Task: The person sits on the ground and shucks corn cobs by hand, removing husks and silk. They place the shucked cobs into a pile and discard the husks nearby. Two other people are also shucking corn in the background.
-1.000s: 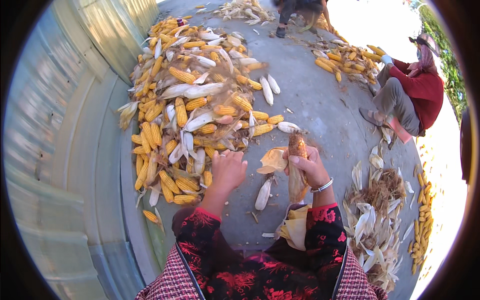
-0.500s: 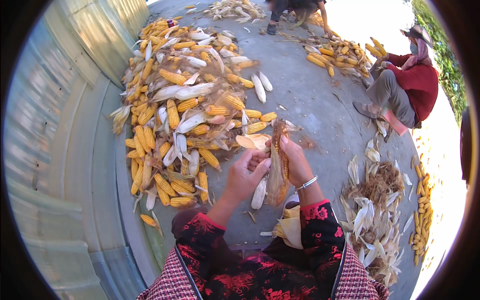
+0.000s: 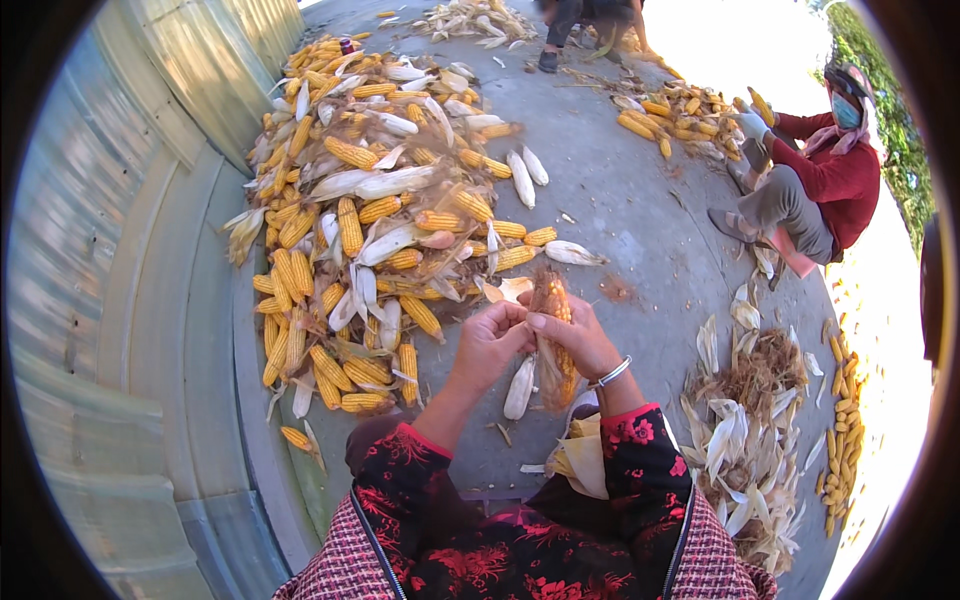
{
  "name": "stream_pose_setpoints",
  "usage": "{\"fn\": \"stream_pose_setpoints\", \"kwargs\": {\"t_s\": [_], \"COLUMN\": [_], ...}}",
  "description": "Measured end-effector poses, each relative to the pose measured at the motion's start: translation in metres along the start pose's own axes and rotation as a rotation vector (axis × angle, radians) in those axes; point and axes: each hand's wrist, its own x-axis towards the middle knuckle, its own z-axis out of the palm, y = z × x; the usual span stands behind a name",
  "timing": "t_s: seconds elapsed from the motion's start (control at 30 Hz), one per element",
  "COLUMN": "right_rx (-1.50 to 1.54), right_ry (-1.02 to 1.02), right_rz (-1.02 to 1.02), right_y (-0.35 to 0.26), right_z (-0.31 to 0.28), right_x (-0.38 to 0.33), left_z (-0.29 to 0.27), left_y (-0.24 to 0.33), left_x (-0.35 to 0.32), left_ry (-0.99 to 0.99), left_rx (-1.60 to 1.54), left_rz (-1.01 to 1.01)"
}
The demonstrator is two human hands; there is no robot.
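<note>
In front of my knees, my right hand (image 3: pixel 584 342) is wrapped around a partly husked ear of corn (image 3: pixel 566 372). Yellow kernels show along one side, and brown silk and thin husk cling to the rest. My left hand (image 3: pixel 492 340) is closed in a pinch at the ear's left side, on a strip of husk that its fingers partly hide. A pale husk piece (image 3: pixel 512 290) shows just beyond my fingers. Below my hands a whitish ear in its husk (image 3: pixel 520 388) lies on the concrete.
A large pile of corn ears (image 3: pixel 385 210) spreads along the corrugated wall (image 3: pixel 110 250). To the right lie loose husks and silk (image 3: pixel 745 440) and a row of yellow ears (image 3: pixel 845 430). One person (image 3: pixel 835 170) sits by a smaller corn heap (image 3: pixel 680 115); another (image 3: pixel 590 20) crouches at the back.
My left hand has moved in closer to my right, and the husk around the ear has come away, baring more yellow kernels. The seated person's head has turned.
</note>
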Motion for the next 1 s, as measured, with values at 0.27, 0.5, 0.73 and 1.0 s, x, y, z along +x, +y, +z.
{"fn": "stream_pose_setpoints", "kwargs": {"t_s": [0.27,0.5,0.73,1.0], "right_rx": [0.228,0.171,0.393,0.701], "right_ry": [0.076,0.199,0.259,0.345], "right_rz": [-0.106,-0.086,-0.204,-0.347], "right_y": [0.022,0.025,0.025,0.01], "right_z": [-0.006,0.0,-0.009,-0.04], "right_x": [0.009,0.011,0.017,0.014], "left_z": [0.0,0.004,-0.011,-0.051], "left_y": [-0.008,-0.009,-0.014,-0.001], "left_x": [0.003,0.001,0.007,0.013], "left_ry": [0.033,0.033,0.087,0.147], "left_rx": [-0.149,-0.344,-0.529,-0.791], "left_rz": [-0.07,-0.097,-0.068,0.034]}}
